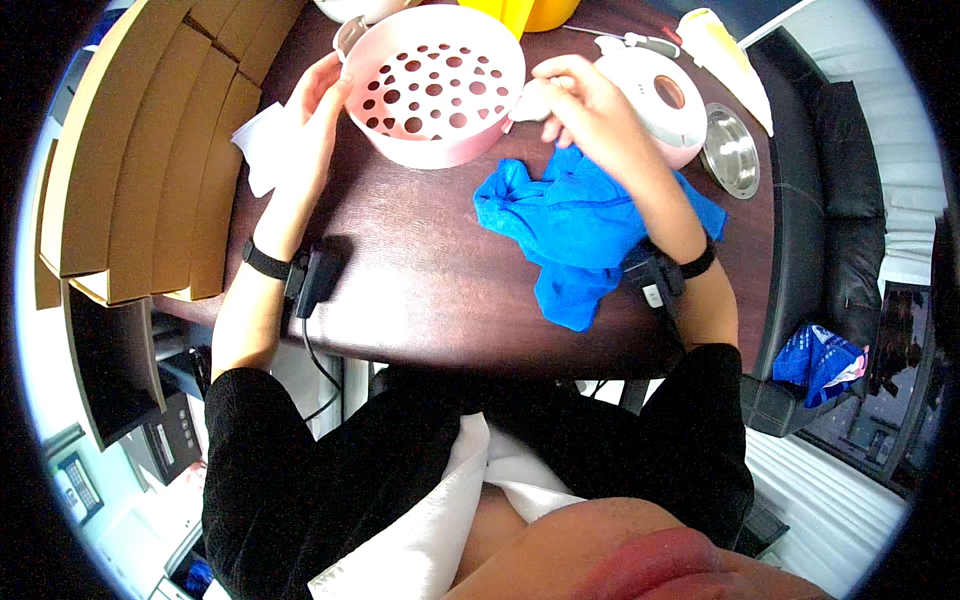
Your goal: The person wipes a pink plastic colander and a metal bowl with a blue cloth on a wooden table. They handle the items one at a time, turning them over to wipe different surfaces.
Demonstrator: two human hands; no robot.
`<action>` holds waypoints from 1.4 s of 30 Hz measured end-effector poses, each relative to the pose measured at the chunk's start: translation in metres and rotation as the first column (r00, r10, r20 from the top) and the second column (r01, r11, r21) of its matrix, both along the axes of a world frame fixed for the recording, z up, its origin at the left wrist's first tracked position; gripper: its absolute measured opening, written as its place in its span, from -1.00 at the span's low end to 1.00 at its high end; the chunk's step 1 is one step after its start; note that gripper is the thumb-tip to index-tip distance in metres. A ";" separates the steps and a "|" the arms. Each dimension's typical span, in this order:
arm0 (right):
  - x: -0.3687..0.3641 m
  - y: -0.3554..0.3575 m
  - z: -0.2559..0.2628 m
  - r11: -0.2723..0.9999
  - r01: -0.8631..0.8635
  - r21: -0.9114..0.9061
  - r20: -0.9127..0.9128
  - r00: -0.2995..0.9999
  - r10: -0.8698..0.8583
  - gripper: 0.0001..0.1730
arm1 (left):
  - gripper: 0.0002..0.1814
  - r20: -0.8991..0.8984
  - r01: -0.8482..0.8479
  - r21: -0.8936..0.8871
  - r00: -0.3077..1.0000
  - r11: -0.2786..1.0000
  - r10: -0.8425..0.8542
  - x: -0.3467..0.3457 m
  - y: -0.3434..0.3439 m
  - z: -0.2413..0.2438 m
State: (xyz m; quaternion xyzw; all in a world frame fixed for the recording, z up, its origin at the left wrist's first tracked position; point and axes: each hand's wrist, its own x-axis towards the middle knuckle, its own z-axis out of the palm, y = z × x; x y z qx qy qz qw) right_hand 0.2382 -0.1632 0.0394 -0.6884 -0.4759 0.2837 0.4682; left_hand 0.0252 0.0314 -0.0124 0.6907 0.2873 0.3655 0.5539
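Observation:
A round pink steamer basket [439, 146] with a perforated bottom is tilted towards me above the dark wooden table. My left hand [319, 101] grips its left wall, just below a small side handle [349, 36]. At the basket's right rim, my right hand [585, 101] pinches a crumpled white tissue [534, 103] against or close to the wall. Below that hand lies a rumpled blue cloth [577, 210]. A white and pink appliance part [645, 82] with a round hole sits behind my right wrist. Another white tissue [264, 150] shows beside my left hand.
Brown cardboard boxes [150, 150] stand along the left. A shiny metal bowl [731, 150] lies near the table's right edge. Farther back are a screwdriver-like tool [651, 45], a yellow container [547, 13] and a white-and-yellow cone-shaped wrap [727, 64]. A black sofa [847, 165] adjoins the table.

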 end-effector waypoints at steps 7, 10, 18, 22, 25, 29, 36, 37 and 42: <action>0.040 -0.024 0.039 0.965 0.102 0.240 -0.040 0.995 -0.096 -0.79 | -0.47 0.044 0.057 -0.079 0.998 0.995 -0.054 0.001 -0.008 0.010; 0.066 -0.036 0.050 0.965 0.252 0.077 0.515 0.818 -0.255 -0.44 | -0.48 0.048 0.043 -0.056 0.998 0.997 -0.040 0.000 -0.009 0.009; 0.093 -0.031 0.011 0.806 0.554 -0.209 0.835 0.530 -0.148 0.34 | -0.48 0.047 0.052 -0.018 0.998 0.998 -0.051 0.001 -0.008 0.009; 0.089 -0.025 -0.003 0.811 0.553 -0.193 0.900 0.429 -0.079 0.33 | -0.48 0.042 0.054 -0.011 0.998 0.998 -0.054 0.000 -0.006 0.006; 0.089 -0.024 -0.002 0.790 0.572 -0.218 0.897 0.437 -0.069 0.30 | -0.48 0.028 0.051 -0.011 0.998 0.999 -0.050 0.000 -0.007 0.008; 0.096 -0.023 0.008 0.778 0.584 -0.231 0.862 0.494 -0.114 0.25 | -0.49 0.039 0.054 -0.021 0.998 0.998 -0.054 0.000 -0.007 0.008; 0.122 -0.041 0.032 0.834 0.530 -0.154 0.647 0.692 -0.321 0.26 | -0.49 0.065 0.075 -0.009 0.995 0.997 -0.075 0.001 -0.002 0.002; 0.126 -0.043 0.032 0.839 0.525 -0.141 0.600 0.720 -0.349 0.26 | -0.49 0.064 0.074 -0.011 0.995 0.997 -0.073 0.003 -0.004 0.003; 0.115 -0.043 0.040 0.880 0.456 -0.129 0.445 0.820 -0.360 0.12 | -0.48 0.019 0.030 0.008 0.999 1.000 -0.030 -0.001 -0.008 0.007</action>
